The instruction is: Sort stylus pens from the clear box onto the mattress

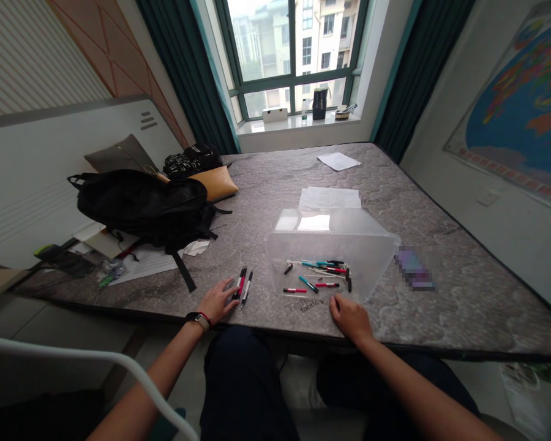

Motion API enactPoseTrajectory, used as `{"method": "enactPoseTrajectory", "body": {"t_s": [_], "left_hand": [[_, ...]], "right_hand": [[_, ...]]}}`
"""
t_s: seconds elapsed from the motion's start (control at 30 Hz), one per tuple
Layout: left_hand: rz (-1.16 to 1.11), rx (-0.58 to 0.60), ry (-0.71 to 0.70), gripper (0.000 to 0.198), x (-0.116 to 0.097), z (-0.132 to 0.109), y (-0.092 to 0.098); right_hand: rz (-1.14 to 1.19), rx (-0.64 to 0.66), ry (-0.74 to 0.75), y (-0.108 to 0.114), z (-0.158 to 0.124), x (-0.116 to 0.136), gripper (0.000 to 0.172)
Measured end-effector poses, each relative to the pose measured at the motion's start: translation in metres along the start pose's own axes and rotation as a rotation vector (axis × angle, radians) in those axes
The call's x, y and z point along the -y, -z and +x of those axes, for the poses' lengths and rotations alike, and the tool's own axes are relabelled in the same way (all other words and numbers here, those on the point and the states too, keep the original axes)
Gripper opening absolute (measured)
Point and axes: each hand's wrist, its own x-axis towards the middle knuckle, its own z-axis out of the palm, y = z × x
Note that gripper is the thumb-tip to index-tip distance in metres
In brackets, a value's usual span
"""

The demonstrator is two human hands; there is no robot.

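My left hand point(219, 301) rests on the mattress, fingers stretched out and apart. Its fingertips reach the near side of a small row of pens point(247, 288), red, black and white. Curled fingers close my right hand point(350, 316) beside the front edge of a clear plastic bin point(376, 269); whether anything is inside them is hidden. The bin appears tipped on its side with its opening toward me. Several loose pens and pen parts lie inside it, among them a teal pen point(308, 283), a red pen piece point(294, 290) and a black cap point(288, 268).
Behind the bin are paper sheets point(330, 197) and another sheet point(338, 161). A black backpack point(142, 202) and a tan pouch point(215, 182) lie at the left. A blurred purple object point(414, 269) sits right of the bin. A white curved tube point(119, 361) crosses the lower left.
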Motion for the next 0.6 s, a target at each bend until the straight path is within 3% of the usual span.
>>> {"method": "enactPoseTrajectory", "body": {"t_s": [0.13,0.37,0.6], "left_hand": [[-0.056,0.021,-0.033,0.053,0.001,0.002,0.001],[-0.153,0.105,-0.061,0.041,0.007,0.008,-0.003],[-0.191,0.229,-0.056,0.059,0.011,0.019,0.011]], "right_hand": [[-0.005,0.0,-0.003,-0.001,0.0,0.0,0.036],[0.007,-0.006,-0.008,-0.002,0.0,-0.001,0.037],[0.0,-0.004,-0.004,-0.001,0.0,-0.001,0.034]]}}
